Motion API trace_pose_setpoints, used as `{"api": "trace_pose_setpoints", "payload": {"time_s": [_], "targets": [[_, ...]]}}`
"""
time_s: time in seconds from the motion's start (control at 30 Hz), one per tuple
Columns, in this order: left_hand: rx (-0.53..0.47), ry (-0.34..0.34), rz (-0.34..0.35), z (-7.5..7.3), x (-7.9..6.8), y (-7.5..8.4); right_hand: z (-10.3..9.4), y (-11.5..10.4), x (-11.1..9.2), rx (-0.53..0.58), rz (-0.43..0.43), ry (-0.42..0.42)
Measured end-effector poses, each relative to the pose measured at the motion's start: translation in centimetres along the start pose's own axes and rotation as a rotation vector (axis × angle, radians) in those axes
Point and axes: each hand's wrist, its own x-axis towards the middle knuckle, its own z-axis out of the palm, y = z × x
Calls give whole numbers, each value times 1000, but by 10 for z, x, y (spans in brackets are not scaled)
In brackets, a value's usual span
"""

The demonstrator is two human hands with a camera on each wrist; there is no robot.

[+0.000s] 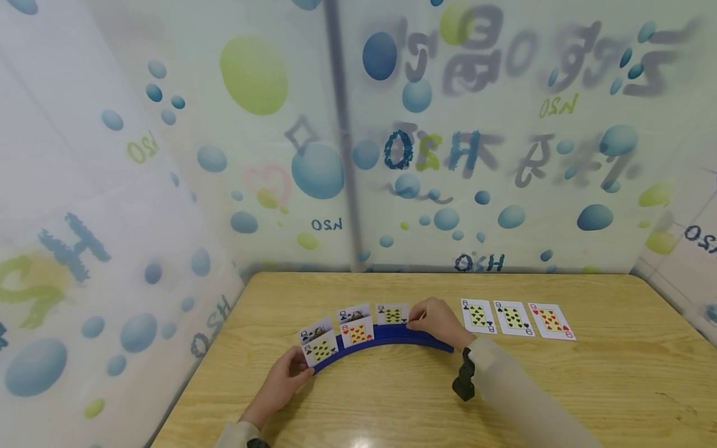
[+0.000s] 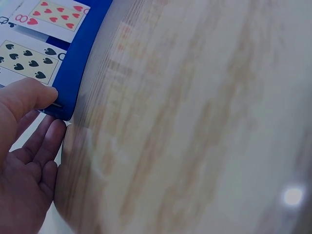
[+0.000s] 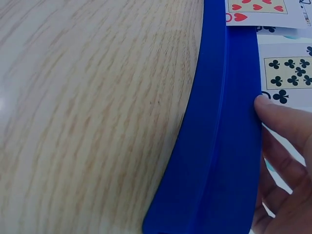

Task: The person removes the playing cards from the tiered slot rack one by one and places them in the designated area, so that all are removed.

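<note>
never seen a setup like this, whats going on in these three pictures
No robot here, just a person's two bare hands. The wide picture comes from a camera worn on the head; the two close ones come from cameras on the left and right wrists. On the wooden table sits a curved blue card holder with playing cards in it, and three loose cards lie to its right. The left hand grips the holder's left end, while the right hand pinches a clubs card by its corner, at the holder's back edge.

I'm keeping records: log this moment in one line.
left hand: grips blue holder; right hand: pinches clubs card; three cards: on table
</note>
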Motion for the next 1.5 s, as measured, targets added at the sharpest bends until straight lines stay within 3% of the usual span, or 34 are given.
{"api": "trace_pose_setpoints", "payload": {"time_s": [0.47, 1.07, 1.3, 1.5], "targets": [[-3, -8, -1, -1, -3, 5, -1, 2, 1, -40, 41, 5], [22, -7, -7, -1, 0, 2, -5, 4, -4, 5, -7, 2], [14, -3, 3, -1, -3, 11, -8, 5, -5, 9, -10, 44], [24, -10, 0, -1, -1, 3, -12, 10, -6, 23, -19, 42]]}}
